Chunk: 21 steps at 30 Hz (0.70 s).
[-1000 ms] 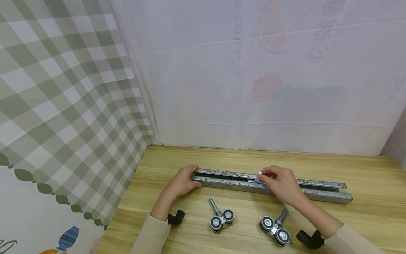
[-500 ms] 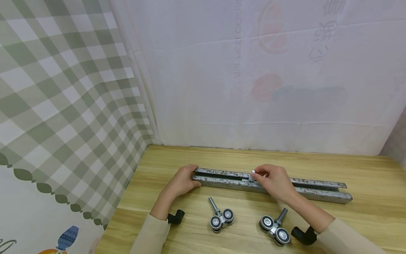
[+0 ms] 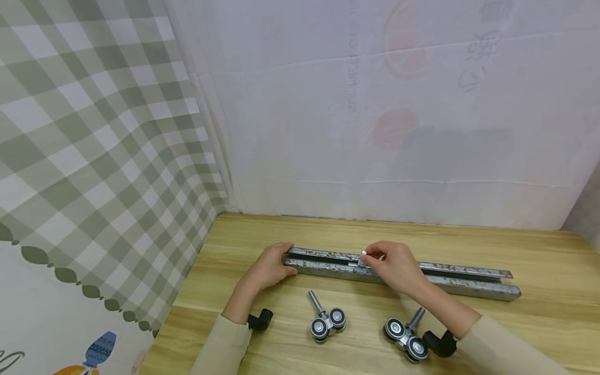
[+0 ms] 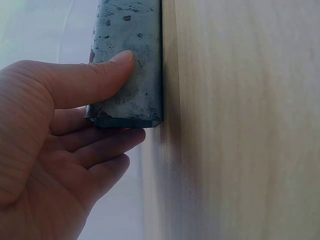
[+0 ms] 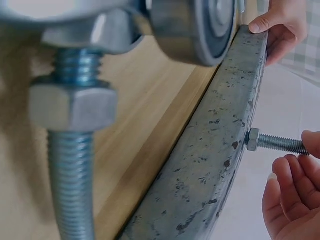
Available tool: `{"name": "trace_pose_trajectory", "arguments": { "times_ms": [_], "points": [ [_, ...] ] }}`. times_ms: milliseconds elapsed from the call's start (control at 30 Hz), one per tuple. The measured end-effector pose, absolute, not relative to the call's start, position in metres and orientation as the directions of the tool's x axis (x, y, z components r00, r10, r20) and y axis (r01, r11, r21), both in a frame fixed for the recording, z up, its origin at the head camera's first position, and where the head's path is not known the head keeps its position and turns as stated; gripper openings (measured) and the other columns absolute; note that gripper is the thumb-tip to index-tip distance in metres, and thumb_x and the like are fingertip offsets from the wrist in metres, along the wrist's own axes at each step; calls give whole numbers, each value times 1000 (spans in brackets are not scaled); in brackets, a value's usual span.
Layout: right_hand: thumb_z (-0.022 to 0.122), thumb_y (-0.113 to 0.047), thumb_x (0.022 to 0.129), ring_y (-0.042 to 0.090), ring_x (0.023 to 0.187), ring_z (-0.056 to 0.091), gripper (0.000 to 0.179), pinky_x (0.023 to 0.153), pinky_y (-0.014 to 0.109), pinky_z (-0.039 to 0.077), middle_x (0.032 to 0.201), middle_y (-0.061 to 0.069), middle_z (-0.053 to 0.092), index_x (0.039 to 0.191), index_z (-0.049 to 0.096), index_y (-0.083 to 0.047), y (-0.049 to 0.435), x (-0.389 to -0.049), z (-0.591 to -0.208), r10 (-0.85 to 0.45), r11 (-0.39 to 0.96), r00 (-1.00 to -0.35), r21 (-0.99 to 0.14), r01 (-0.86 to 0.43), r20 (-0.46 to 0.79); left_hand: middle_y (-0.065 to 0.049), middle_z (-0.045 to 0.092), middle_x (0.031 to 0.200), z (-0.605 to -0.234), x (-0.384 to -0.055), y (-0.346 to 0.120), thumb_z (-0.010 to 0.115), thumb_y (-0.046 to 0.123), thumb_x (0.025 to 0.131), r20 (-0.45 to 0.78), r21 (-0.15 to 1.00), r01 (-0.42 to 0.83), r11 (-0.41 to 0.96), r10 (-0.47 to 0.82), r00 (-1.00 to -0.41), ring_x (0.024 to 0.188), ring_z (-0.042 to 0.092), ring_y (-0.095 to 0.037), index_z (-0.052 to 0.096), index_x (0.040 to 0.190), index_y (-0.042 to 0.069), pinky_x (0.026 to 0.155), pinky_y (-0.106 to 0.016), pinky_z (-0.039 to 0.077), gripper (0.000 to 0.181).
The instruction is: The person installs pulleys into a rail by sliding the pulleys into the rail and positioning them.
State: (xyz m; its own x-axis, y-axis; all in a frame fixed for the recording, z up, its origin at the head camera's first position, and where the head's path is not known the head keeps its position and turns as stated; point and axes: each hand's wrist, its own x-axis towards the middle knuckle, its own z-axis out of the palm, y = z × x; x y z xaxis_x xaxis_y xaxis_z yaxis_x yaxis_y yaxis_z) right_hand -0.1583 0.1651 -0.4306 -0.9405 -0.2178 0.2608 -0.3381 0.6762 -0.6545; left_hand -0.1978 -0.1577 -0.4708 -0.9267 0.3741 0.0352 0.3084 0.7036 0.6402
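A speckled grey metal channel rail point(image 3: 328, 269) lies across the table, its long slot facing up. My left hand point(image 3: 269, 267) grips its left end; in the left wrist view the thumb presses the side wall point(image 4: 127, 90) and the other fingers reach behind and past the end. With fingertips my right hand point(image 3: 397, 265) pinches the upper end of a threaded bolt point(image 5: 282, 144) standing up out of the slot. A hex nut point(image 5: 253, 139) sits low on the bolt, right at the rail. Whatever the bolt carries inside the channel is mostly hidden.
Two roller trolleys with threaded bolts lie on the wooden table point(image 3: 253, 229) in front of the rail: a left one point(image 3: 328, 324) and a right one point(image 3: 407, 341), near my right wrist. White cloth point(image 3: 300, 130) hangs behind, checked cloth point(image 3: 117, 156) at left.
My right hand has slid left along the rail with the bolt, toward the left hand. The left hand, rail and loose trolleys stay in place.
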Motion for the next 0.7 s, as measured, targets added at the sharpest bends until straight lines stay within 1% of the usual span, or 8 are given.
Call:
{"name": "trace_pose_trajectory", "arguments": {
  "times_ms": [100, 233, 367, 567, 700],
  "points": [
    [80, -12, 93, 10, 71, 63, 5, 58, 27, 53, 83, -4, 73, 94, 80, -7, 162, -159, -430, -241, 675, -927, -637, -372, 287, -25, 59, 144, -471, -198, -157, 86, 10, 87, 41, 636, 315, 704, 376, -926, 138, 53, -40, 57, 143, -9, 116, -49, 44, 65],
    [81, -12, 92, 10, 73, 64, 5, 61, 28, 54, 83, -4, 73, 92, 80, -7, 158, -162, -428, -266, 679, -913, -612, -405, 309, -25, 59, 144, -471, -198, -157, 86, 9, 87, 43, 635, 316, 705, 376, -926, 137, 54, -39, 58, 143, -9, 116, -49, 45, 65],
    [81, -13, 93, 10, 75, 64, 6, 64, 30, 55, 83, -5, 72, 91, 80, -8, 155, -163, -428, -279, 685, -908, -598, -417, 313, -24, 58, 145, -471, -198, -157, 86, 10, 88, 32, 640, 307, 705, 374, -927, 138, 53, -39, 57, 144, -8, 116, -49, 45, 66],
    [79, -13, 94, 10, 75, 64, 5, 63, 30, 54, 84, -6, 72, 91, 79, -9, 150, -164, -427, -295, 680, -903, -596, -428, 312, -24, 58, 146, -472, -199, -157, 86, 11, 88, 21, 634, 298, 714, 370, -929, 139, 53, -39, 57, 145, -7, 116, -49, 45, 66],
    [80, -12, 93, 10, 75, 64, 5, 64, 30, 54, 83, -5, 71, 90, 79, -8, 145, -166, -427, -297, 683, -902, -592, -429, 313, -23, 58, 146, -471, -198, -157, 86, 10, 88, 17, 637, 293, 713, 367, -930, 139, 52, -39, 57, 145, -7, 116, -49, 44, 66]
  ]
}}
